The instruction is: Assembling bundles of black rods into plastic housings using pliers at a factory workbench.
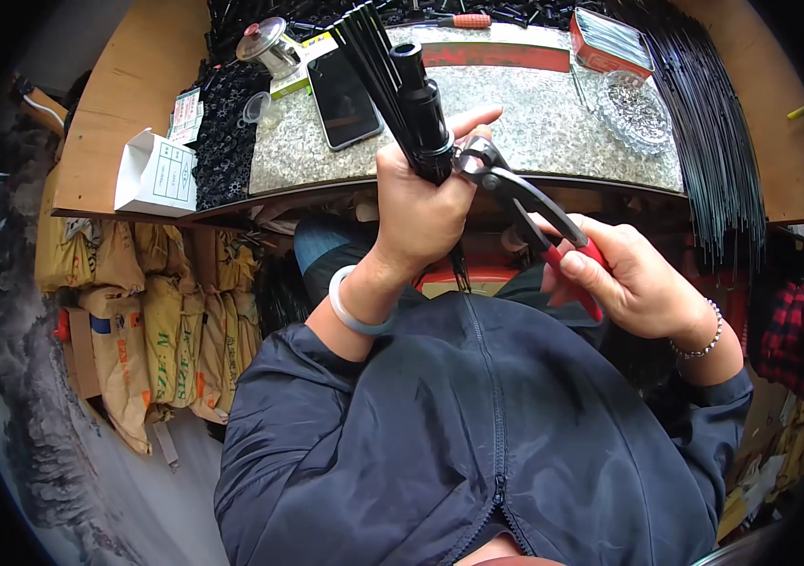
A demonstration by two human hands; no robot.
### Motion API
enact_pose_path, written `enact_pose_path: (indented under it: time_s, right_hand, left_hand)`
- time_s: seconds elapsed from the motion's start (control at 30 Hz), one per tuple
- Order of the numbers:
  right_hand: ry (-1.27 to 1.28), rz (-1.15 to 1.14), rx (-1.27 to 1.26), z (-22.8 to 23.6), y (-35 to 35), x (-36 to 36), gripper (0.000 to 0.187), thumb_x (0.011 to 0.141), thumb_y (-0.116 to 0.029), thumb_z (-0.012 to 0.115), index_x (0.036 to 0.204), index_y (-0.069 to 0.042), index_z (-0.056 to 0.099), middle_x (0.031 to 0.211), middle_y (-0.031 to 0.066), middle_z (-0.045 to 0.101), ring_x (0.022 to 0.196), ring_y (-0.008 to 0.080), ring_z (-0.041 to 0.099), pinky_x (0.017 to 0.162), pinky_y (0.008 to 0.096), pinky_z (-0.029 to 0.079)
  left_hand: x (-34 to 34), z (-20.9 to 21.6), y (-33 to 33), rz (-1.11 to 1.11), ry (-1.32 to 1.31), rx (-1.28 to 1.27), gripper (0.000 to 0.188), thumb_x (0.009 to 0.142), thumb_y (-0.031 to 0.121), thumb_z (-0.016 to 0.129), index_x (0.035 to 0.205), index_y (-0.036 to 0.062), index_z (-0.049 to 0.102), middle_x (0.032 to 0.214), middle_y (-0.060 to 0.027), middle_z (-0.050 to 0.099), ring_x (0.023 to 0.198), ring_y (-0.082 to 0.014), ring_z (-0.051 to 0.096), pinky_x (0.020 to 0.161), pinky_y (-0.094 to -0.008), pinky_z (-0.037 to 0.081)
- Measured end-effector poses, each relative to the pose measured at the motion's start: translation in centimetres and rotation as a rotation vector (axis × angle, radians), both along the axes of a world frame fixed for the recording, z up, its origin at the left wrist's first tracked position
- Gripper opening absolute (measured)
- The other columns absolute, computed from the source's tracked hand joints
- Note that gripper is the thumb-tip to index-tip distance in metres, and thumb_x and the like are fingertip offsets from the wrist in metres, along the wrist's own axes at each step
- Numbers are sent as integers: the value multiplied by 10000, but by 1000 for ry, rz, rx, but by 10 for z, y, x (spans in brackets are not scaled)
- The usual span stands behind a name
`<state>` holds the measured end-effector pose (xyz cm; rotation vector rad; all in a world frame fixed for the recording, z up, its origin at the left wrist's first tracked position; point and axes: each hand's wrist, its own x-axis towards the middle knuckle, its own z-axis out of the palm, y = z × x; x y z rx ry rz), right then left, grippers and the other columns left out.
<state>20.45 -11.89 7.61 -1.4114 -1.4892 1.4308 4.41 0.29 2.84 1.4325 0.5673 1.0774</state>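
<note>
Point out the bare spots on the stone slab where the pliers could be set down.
The speckled grey stone slab is bare in its middle, between the black smartphone and the clear glass dish, and along its near edge. The left side is crowded: heaped small black plastic parts, a white cardboard box. Long black rods cover the right.

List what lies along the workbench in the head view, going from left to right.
White cardboard box → pile of small black parts → metal teapot → phone → black bundle in the left hand → glass dish → long black rods.
</note>
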Motion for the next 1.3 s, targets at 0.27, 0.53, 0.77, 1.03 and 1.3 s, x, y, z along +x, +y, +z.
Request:
enact_pose_path:
  time_s: [0.27,0.53,0.77,1.03,1.3]
  right_hand:
    - [-144,75,-117,29,7,8,224,950,-211,464,992,0,523,641,39,550,596,94,523,576,259,441]
    - [-294,170,-114,51,10,13,278,952,-197,432,1154,-16,492,632,35,575,522,77,509,521,233,426]
    - [-301,123,-281,58,9,6,229,956,-195,401,1001,6,501,570,17,518,463,73,488,459,221,412]
    - [-169,72,-83,23,5,3,290,957,-187,402,1164,-10,503,630,33,565,476,75,490,465,226,417]
    - [-209,79,105,15,4,1,271,947,-184,438,1138,1,491,610,78,542,497,135,502,513,258,425]
  left_hand:
    - [0,-2,-1,-1,18,6,248,889,99,564,1078,-55,607,511,73,423,370,10,346,339,-180,239]
    - [-3,-2,-4,-41,-55,-2,222,874,63,570,1049,-68,610,525,65,447,381,11,348,347,-169,249]
    - [-10,-5,0,-69,26,174,177,864,35,568,1006,-11,663,683,21,599,635,-18,482,540,-195,407]
    - [-6,-3,4,-53,30,106,214,868,58,579,1055,-36,624,550,56,472,429,9,385,371,-179,258]
    - [-7,0,2,-99,-53,-23,252,887,58,539,1109,-53,585,528,55,438,372,-7,338,345,-185,252]
